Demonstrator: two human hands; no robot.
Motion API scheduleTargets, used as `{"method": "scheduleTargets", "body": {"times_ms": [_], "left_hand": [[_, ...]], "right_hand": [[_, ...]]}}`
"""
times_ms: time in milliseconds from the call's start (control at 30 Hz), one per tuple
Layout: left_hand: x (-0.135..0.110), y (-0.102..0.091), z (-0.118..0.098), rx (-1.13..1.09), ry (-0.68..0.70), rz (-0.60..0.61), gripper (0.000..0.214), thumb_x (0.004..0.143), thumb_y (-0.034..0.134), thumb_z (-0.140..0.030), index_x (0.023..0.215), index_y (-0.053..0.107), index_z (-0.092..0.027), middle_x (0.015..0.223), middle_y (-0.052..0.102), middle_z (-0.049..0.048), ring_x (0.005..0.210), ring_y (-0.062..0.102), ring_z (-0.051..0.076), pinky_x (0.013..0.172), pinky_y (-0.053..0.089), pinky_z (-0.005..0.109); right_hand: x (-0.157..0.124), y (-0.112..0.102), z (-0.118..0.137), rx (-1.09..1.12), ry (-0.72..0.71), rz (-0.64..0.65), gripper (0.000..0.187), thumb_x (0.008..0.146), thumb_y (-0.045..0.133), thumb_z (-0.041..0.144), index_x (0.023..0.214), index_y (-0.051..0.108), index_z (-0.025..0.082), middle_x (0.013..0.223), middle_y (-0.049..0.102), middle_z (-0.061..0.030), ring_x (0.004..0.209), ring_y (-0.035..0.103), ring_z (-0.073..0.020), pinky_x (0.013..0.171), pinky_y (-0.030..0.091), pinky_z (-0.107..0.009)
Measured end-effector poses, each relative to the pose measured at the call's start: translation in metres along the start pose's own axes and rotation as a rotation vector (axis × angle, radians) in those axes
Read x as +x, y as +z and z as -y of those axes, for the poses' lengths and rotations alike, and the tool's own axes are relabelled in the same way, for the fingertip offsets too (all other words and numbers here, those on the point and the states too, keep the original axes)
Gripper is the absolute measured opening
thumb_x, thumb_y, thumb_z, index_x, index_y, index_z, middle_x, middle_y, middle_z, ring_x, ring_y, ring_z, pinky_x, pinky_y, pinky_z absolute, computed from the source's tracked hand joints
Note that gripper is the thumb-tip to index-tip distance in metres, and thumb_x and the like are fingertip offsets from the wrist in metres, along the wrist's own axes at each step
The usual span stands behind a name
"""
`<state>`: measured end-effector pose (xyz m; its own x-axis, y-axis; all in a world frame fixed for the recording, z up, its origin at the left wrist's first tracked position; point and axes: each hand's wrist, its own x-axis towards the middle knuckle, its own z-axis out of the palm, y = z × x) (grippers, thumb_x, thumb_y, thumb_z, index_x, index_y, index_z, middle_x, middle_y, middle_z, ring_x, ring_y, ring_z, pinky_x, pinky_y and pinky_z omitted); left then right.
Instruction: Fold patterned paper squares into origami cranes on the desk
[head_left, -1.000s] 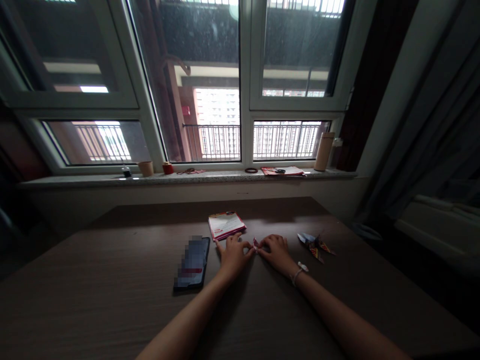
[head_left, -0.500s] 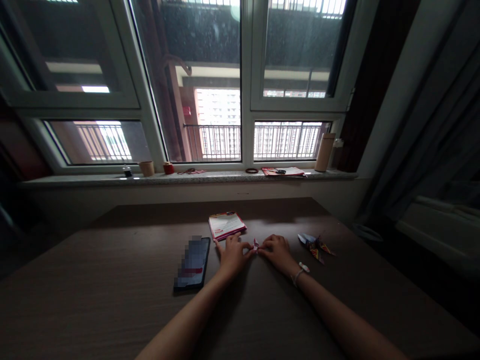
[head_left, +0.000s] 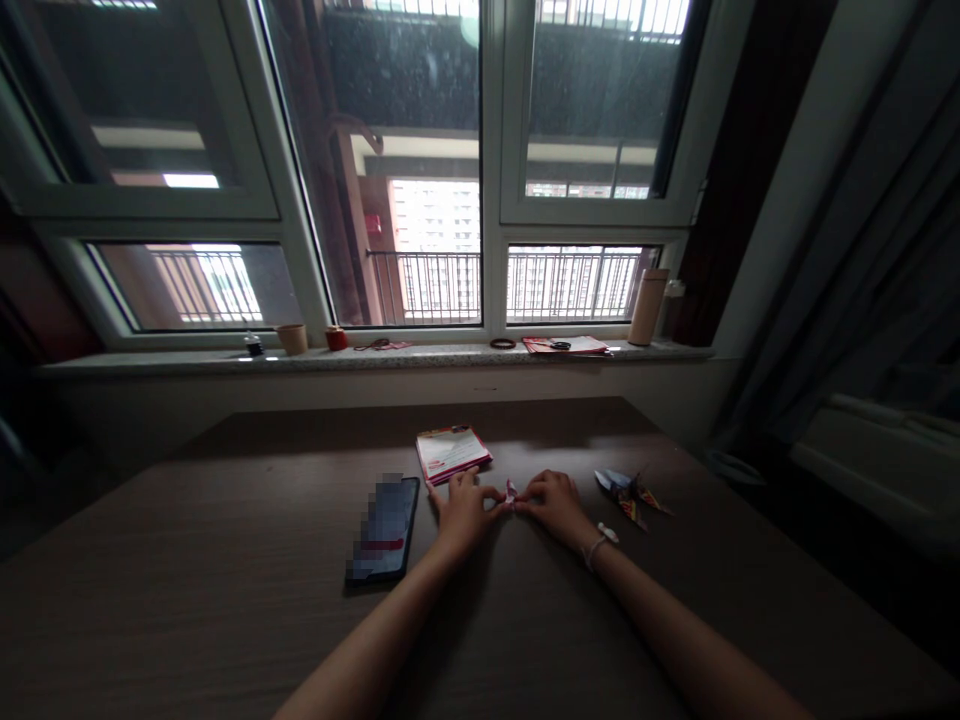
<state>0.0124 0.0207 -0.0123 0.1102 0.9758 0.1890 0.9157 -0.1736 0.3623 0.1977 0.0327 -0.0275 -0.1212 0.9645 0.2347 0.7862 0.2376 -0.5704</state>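
Observation:
Both my hands rest on the dark wooden table (head_left: 187, 590) and meet at a small folded piece of red and white paper (head_left: 511, 492). My left hand (head_left: 463, 512) pinches the paper from the left, fingers curled. From the right, my right hand (head_left: 553, 503) pinches the same piece; a white bracelet sits on that wrist. Most of the paper is hidden between the fingertips.
A dark phone (head_left: 385, 528) lies left of my left hand. A stack of red and white paper sheets (head_left: 452, 452) lies just beyond it. Colourful folded paper figures (head_left: 628, 494) lie right of my right hand. The windowsill (head_left: 450, 355) holds cups, papers and a tall cylinder (head_left: 646, 306).
Both hands keep pinching the small paper piece and shift their fingers only slightly. Nothing else on the table has moved.

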Motion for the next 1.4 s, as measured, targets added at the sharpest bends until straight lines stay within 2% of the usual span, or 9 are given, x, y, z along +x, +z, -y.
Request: {"method": "scheduleTargets", "body": {"times_ms": [200, 500, 700, 933, 1167, 1400], "left_hand": [[0.0, -0.005, -0.002, -0.015, -0.026, 0.037, 0.028, 0.08, 0.063, -0.059, 0.099, 0.075, -0.041, 0.148, 0.047, 0.0046, 0.139, 0.033, 0.036, 0.107, 0.004, 0.077], [-0.001, -0.004, -0.006, 0.003, -0.008, 0.011, 0.024, 0.079, 0.067, -0.053, 0.097, 0.073, -0.039, 0.15, 0.044, 0.0035, 0.144, 0.023, 0.035, 0.105, 0.001, 0.078], [-0.001, -0.002, -0.005, -0.008, -0.034, 0.041, 0.028, 0.08, 0.064, -0.055, 0.101, 0.072, -0.039, 0.152, 0.041, 0.0039, 0.145, 0.019, 0.035, 0.105, 0.005, 0.078], [-0.004, 0.001, -0.004, -0.003, -0.027, 0.018, 0.032, 0.081, 0.061, -0.059, 0.103, 0.071, -0.039, 0.154, 0.039, 0.0043, 0.145, 0.018, 0.039, 0.104, 0.008, 0.08], [-0.003, -0.002, -0.005, 0.0, -0.067, 0.042, 0.047, 0.082, 0.059, -0.058, 0.126, 0.06, -0.039, 0.156, 0.035, 0.0083, 0.146, 0.019, 0.037, 0.106, 0.008, 0.077], [-0.003, 0.001, -0.003, -0.009, -0.033, 0.017, 0.036, 0.082, 0.062, -0.055, 0.113, 0.07, -0.037, 0.155, 0.038, 0.0079, 0.146, 0.021, 0.037, 0.106, 0.008, 0.078]], "right_hand": [[0.003, -0.003, 0.001, -0.008, 0.029, 0.022, 0.022, 0.078, 0.07, 0.051, 0.085, 0.079, 0.031, 0.102, 0.067, -0.0028, 0.109, 0.053, -0.0243, 0.096, 0.032, -0.033], [0.001, -0.007, 0.011, -0.056, 0.049, 0.037, 0.023, 0.077, 0.071, 0.051, 0.087, 0.076, 0.031, 0.109, 0.064, -0.0035, 0.114, 0.05, -0.0257, 0.1, 0.03, -0.037], [0.003, -0.004, 0.007, -0.051, 0.03, 0.037, 0.026, 0.077, 0.07, 0.052, 0.093, 0.074, 0.031, 0.11, 0.063, -0.003, 0.115, 0.048, -0.0258, 0.102, 0.028, -0.038], [0.001, -0.003, 0.002, -0.04, 0.008, 0.046, 0.024, 0.081, 0.067, 0.05, 0.097, 0.073, 0.033, 0.113, 0.062, -0.0027, 0.117, 0.048, -0.0249, 0.102, 0.028, -0.037], [0.001, 0.0, -0.002, -0.048, 0.001, 0.036, 0.036, 0.078, 0.07, 0.049, 0.109, 0.07, 0.03, 0.116, 0.062, -0.005, 0.118, 0.048, -0.0255, 0.104, 0.029, -0.037], [0.0, 0.004, -0.005, -0.034, -0.041, 0.004, 0.036, 0.082, 0.067, 0.052, 0.111, 0.072, 0.031, 0.117, 0.062, -0.0064, 0.117, 0.048, -0.0262, 0.104, 0.03, -0.037]]}}
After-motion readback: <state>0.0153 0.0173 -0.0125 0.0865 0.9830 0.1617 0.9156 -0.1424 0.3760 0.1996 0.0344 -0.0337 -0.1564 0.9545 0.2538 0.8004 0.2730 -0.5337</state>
